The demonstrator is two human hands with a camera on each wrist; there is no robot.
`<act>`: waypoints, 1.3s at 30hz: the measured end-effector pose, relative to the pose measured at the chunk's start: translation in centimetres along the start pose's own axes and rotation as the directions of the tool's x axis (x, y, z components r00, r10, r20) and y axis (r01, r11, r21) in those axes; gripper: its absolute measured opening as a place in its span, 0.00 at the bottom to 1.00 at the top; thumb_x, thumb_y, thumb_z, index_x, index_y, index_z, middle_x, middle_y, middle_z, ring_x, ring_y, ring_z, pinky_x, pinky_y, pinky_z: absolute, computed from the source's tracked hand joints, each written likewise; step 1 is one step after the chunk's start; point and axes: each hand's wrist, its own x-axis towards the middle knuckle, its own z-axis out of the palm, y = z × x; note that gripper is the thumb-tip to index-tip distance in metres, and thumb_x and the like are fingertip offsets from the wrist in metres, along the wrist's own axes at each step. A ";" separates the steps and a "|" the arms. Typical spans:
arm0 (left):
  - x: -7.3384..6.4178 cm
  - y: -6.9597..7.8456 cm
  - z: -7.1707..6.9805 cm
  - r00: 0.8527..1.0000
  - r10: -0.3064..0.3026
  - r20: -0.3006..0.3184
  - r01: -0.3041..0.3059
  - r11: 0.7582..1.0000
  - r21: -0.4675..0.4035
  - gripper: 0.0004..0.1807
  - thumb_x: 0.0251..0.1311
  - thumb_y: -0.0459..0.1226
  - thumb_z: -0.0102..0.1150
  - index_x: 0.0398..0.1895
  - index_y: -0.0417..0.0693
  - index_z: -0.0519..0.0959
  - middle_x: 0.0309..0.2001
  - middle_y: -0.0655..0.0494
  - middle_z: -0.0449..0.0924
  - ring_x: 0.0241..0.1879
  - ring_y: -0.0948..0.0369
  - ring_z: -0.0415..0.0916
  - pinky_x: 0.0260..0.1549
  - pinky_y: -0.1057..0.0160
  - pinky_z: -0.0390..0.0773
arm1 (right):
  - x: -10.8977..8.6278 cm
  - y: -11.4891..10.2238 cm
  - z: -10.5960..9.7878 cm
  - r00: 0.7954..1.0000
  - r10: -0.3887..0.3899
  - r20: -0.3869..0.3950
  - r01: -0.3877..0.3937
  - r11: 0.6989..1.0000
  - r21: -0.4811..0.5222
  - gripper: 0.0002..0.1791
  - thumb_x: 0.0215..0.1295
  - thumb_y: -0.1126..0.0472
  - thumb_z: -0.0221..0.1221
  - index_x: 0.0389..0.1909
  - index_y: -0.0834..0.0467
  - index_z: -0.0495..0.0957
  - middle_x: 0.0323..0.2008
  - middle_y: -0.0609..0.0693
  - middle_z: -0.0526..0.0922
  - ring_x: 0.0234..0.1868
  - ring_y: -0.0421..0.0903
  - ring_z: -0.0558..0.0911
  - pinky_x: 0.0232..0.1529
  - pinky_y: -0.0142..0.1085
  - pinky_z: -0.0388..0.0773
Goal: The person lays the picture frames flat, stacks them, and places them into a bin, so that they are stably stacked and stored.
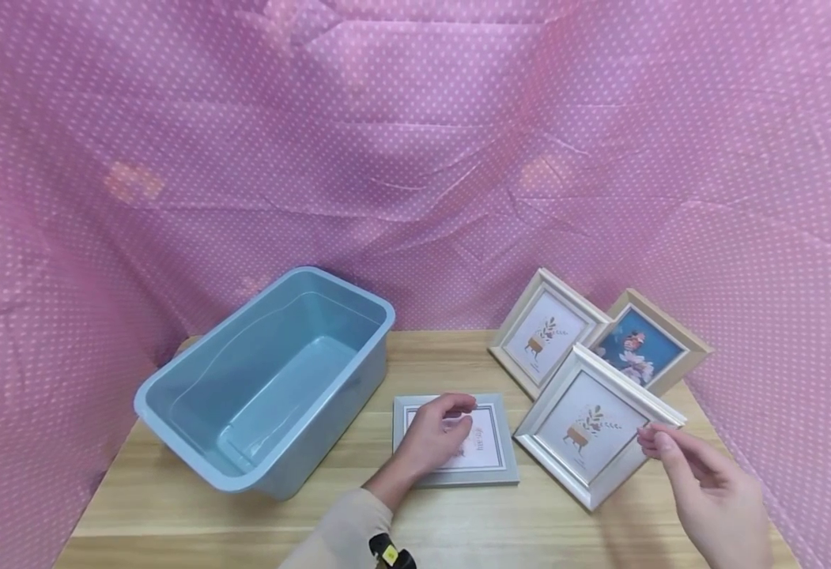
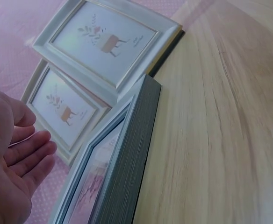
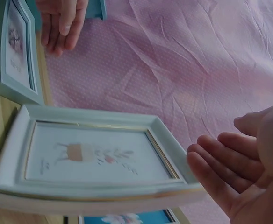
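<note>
My left hand (image 1: 438, 435) is over a grey picture frame (image 1: 508, 462) that lies face up on the table, its fingers loosely bent and holding nothing. The left wrist view shows a gap between this hand (image 2: 15, 163) and the grey frame (image 2: 136, 140). My right hand (image 1: 714, 490) is by the right edge of a white picture frame (image 1: 546, 458) with a plant print, which stands tilted. In the right wrist view the fingers of the right hand (image 3: 248, 172) are relaxed beside the white frame (image 3: 80, 191); whether a fingertip touches it, I cannot tell.
Behind the white frame lean a second pale frame (image 1: 511, 371) with a plant print and a wooden frame (image 1: 685, 359) with a blue flower picture. A large blue-grey plastic tub (image 1: 330, 411) stands at the left of the wooden table (image 1: 173, 514). Pink dotted cloth (image 1: 415, 158) hangs around.
</note>
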 end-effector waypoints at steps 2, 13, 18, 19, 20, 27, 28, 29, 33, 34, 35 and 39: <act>0.1 0.0 0.2 1.000 0.008 0.011 -0.008 1.000 0.004 0.18 0.73 0.32 0.59 0.62 0.34 0.82 0.58 0.43 0.88 0.60 0.46 0.85 0.64 0.50 0.85 | 0.1 0.3 -0.4 0.999 -0.037 -0.040 0.038 0.999 0.015 0.09 0.70 0.80 0.61 0.47 0.75 0.86 0.42 0.24 0.89 0.40 0.23 0.88 0.49 0.16 0.82; 0.9 0.5 1.5 0.999 0.014 0.051 -0.015 1.000 0.026 0.17 0.74 0.32 0.59 0.61 0.35 0.83 0.58 0.43 0.88 0.62 0.47 0.85 0.66 0.52 0.84 | 1.1 1.0 -2.7 0.987 0.013 -0.163 -0.021 0.998 -0.053 0.08 0.70 0.76 0.64 0.47 0.74 0.86 0.39 0.17 0.86 0.36 0.20 0.87 0.45 0.13 0.80; 1.3 0.5 2.1 0.997 0.032 0.065 -0.034 0.999 0.025 0.17 0.73 0.32 0.59 0.60 0.35 0.83 0.58 0.42 0.88 0.61 0.46 0.85 0.66 0.52 0.84 | 1.4 1.4 -3.0 0.979 0.092 -0.184 -0.104 0.993 -0.059 0.10 0.73 0.72 0.65 0.50 0.73 0.86 0.37 0.17 0.85 0.33 0.19 0.86 0.43 0.13 0.79; 1.4 0.5 2.3 0.997 0.034 0.071 -0.036 0.999 0.025 0.17 0.73 0.32 0.59 0.61 0.35 0.83 0.58 0.42 0.88 0.61 0.47 0.85 0.66 0.53 0.84 | 1.4 1.5 -3.1 0.976 0.111 -0.188 -0.124 0.990 -0.060 0.11 0.73 0.71 0.65 0.51 0.73 0.86 0.37 0.17 0.85 0.33 0.19 0.86 0.43 0.12 0.79; 1.5 0.5 2.5 0.997 0.037 0.073 -0.039 0.999 0.027 0.17 0.73 0.32 0.59 0.61 0.36 0.83 0.58 0.42 0.88 0.61 0.47 0.85 0.66 0.54 0.84 | 1.5 1.7 -3.1 0.971 0.136 -0.194 -0.150 0.987 -0.058 0.12 0.73 0.69 0.65 0.52 0.72 0.86 0.37 0.16 0.85 0.33 0.19 0.86 0.42 0.12 0.79; 1.7 0.6 3.2 0.997 0.022 0.080 -0.022 1.000 -0.002 0.17 0.73 0.31 0.59 0.61 0.35 0.83 0.58 0.41 0.88 0.61 0.47 0.85 0.66 0.55 0.84 | 1.9 2.9 -3.0 0.942 0.302 -0.147 -0.316 0.945 -0.088 0.20 0.73 0.59 0.69 0.63 0.62 0.84 0.41 0.15 0.84 0.38 0.15 0.83 0.43 0.09 0.76; 1.7 0.6 3.2 0.996 0.024 0.081 -0.024 1.000 -0.006 0.17 0.73 0.31 0.59 0.61 0.34 0.83 0.57 0.41 0.88 0.61 0.46 0.85 0.66 0.54 0.84 | 1.9 3.0 -2.9 0.940 0.316 -0.129 -0.329 0.940 -0.088 0.22 0.73 0.58 0.69 0.64 0.60 0.84 0.42 0.16 0.84 0.39 0.15 0.83 0.44 0.09 0.76; 1.7 0.6 3.3 0.996 0.022 0.083 -0.021 1.000 -0.009 0.17 0.73 0.31 0.59 0.61 0.34 0.83 0.57 0.41 0.88 0.61 0.46 0.85 0.66 0.54 0.84 | 1.9 3.2 -2.7 0.938 0.328 -0.112 -0.338 0.937 -0.087 0.22 0.73 0.58 0.70 0.65 0.59 0.83 0.43 0.16 0.84 0.40 0.15 0.83 0.44 0.09 0.76; 1.8 0.8 3.4 0.996 0.018 0.092 -0.017 1.000 -0.013 0.17 0.73 0.31 0.59 0.61 0.34 0.82 0.58 0.42 0.89 0.61 0.47 0.85 0.66 0.55 0.84 | 2.0 3.7 -2.3 0.934 0.349 -0.071 -0.354 0.933 -0.066 0.25 0.73 0.59 0.70 0.68 0.61 0.81 0.45 0.17 0.85 0.41 0.17 0.84 0.45 0.10 0.77; 1.8 0.8 3.5 0.995 0.021 0.093 -0.020 1.000 -0.011 0.17 0.73 0.31 0.59 0.61 0.34 0.82 0.57 0.42 0.89 0.61 0.47 0.85 0.66 0.55 0.84 | 2.1 3.8 -2.2 0.932 0.356 -0.071 -0.360 0.931 -0.060 0.25 0.73 0.59 0.70 0.67 0.61 0.81 0.44 0.17 0.85 0.41 0.17 0.85 0.45 0.10 0.77; 1.8 0.7 3.5 0.995 0.020 0.094 -0.019 1.000 -0.010 0.17 0.73 0.32 0.59 0.61 0.34 0.82 0.57 0.42 0.89 0.61 0.47 0.85 0.66 0.56 0.84 | 2.1 3.8 -2.1 0.927 0.370 -0.069 -0.373 0.926 -0.053 0.25 0.73 0.59 0.70 0.67 0.61 0.81 0.43 0.17 0.85 0.40 0.18 0.85 0.45 0.10 0.77; 1.8 0.7 3.7 0.995 0.013 0.099 -0.013 1.000 -0.001 0.17 0.73 0.33 0.60 0.61 0.36 0.83 0.57 0.44 0.89 0.60 0.49 0.86 0.66 0.58 0.84 | 2.1 4.0 -1.9 0.906 0.418 -0.065 -0.422 0.904 -0.069 0.25 0.73 0.56 0.70 0.66 0.62 0.81 0.37 0.15 0.82 0.37 0.16 0.84 0.42 0.09 0.75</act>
